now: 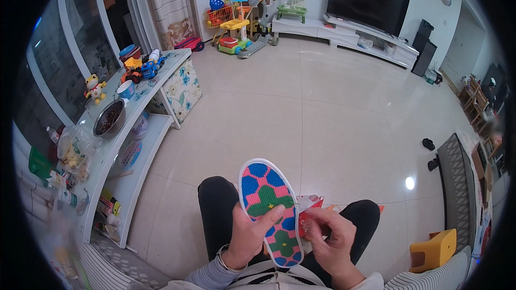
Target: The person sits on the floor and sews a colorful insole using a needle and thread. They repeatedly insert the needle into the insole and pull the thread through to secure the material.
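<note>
An embroidered shoe insole (pixel 265 189), patterned in pink, blue and green with a white rim, is held up over my lap. My left hand (pixel 248 236) grips it by its left edge, thumb lying across the stitched face. My right hand (pixel 334 239) is beside the insole's right edge, thumb and fingers curled together in a pinch; whatever it may hold is too small to make out. Behind the insole and my right hand, a red and white bag (pixel 312 201) lies partly hidden between my knees.
A white shelf table (pixel 141 108) on the left carries a steel bowl (pixel 109 118), toy trucks (pixel 141 69) and plastic bags (pixel 78 147). At the right stands a yellow stool (pixel 433 251). Toy carts (pixel 235 31) and a television stand (pixel 301 28) are across the tiled floor (pixel 258 123).
</note>
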The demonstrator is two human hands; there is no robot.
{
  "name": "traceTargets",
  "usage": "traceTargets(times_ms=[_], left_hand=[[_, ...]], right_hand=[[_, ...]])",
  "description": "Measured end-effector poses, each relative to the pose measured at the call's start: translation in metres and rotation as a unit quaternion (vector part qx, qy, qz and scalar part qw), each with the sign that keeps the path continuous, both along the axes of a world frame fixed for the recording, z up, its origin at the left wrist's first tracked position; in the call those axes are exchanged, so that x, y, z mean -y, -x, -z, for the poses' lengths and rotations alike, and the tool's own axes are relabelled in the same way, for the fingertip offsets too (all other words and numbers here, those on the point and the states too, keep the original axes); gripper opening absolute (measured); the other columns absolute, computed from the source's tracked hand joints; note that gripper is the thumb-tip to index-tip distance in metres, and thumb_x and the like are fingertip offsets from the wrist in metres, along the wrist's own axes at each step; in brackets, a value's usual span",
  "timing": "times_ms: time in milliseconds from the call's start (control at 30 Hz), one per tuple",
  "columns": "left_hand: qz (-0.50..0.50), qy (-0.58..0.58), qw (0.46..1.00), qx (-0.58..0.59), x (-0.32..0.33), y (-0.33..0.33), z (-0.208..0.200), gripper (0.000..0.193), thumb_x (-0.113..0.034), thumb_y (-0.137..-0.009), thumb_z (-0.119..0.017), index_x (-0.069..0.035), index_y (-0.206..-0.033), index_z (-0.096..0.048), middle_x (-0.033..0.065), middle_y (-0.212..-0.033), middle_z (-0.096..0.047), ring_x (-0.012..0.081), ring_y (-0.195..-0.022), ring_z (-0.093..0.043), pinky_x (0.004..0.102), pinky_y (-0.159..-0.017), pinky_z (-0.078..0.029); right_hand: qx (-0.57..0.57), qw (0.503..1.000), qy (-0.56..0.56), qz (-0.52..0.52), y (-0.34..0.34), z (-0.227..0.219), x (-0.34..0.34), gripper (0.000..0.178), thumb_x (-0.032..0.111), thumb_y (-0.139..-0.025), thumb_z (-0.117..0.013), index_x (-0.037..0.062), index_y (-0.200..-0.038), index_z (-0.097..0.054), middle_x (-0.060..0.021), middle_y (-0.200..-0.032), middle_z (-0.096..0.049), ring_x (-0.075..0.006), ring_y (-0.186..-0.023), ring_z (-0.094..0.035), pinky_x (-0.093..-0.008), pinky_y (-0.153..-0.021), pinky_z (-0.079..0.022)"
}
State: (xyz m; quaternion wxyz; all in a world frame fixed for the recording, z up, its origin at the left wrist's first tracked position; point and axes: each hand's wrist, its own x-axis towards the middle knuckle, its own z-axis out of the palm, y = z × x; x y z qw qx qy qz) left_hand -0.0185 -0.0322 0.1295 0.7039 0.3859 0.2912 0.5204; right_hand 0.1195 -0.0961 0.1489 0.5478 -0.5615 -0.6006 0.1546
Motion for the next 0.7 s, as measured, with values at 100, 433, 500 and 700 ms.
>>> traceTargets(times_ms=[100,433,500,700], left_hand=[[-0.006,-0.017,1.0,-0.019,0.0014,0.0002,-0.0004,0.024,-0.004,-0.078,-0.064,0.002,-0.1,-0.056,0.0098,-0.091,-0.064,0.0143,-0.078,-0.063,0.0261,-0.07,-0.052],[-0.013,-0.04,0.998,-0.037,0.0024,-0.0007,0.0043,0.022,-0.006,-0.078,-0.065,0.001,-0.098,-0.058,0.0083,-0.089,-0.065,0.0122,-0.076,-0.062,0.0246,-0.068,-0.051],[-0.013,-0.041,0.998,-0.038,0.0024,-0.0009,0.0043,0.022,-0.006,-0.078,-0.065,0.001,-0.098,-0.058,0.0083,-0.089,-0.065,0.0121,-0.076,-0.062,0.0245,-0.068,-0.051],[-0.013,-0.045,0.998,-0.044,0.0021,-0.0002,0.006,0.022,-0.006,-0.078,-0.065,0.002,-0.098,-0.058,0.0084,-0.089,-0.065,0.0121,-0.076,-0.062,0.0244,-0.068,-0.051]], right_hand=[[0.0,1.0,0.0,-0.008,0.0065,0.0034,-0.0059,0.018,-0.006,-0.072,-0.062,-0.0015,-0.089,-0.061,-0.0096,-0.068,-0.06,-0.0148,-0.056,-0.058,-0.0217,-0.048,-0.043],[0.023,1.0,-0.014,0.001,0.0092,0.0044,-0.0091,0.019,-0.006,-0.07,-0.063,-0.0007,-0.088,-0.06,-0.0112,-0.067,-0.059,-0.0201,-0.055,-0.059,-0.0262,-0.048,-0.044],[0.024,1.0,-0.019,0.002,0.0094,0.0047,-0.0098,0.019,-0.006,-0.07,-0.063,-0.0007,-0.088,-0.06,-0.0111,-0.067,-0.059,-0.0199,-0.055,-0.059,-0.0262,-0.048,-0.044],[0.026,0.999,-0.023,0.001,0.0103,0.0036,-0.011,0.018,-0.006,-0.071,-0.062,-0.001,-0.088,-0.06,-0.011,-0.067,-0.059,-0.0188,-0.054,-0.058,-0.0257,-0.047,-0.043]])
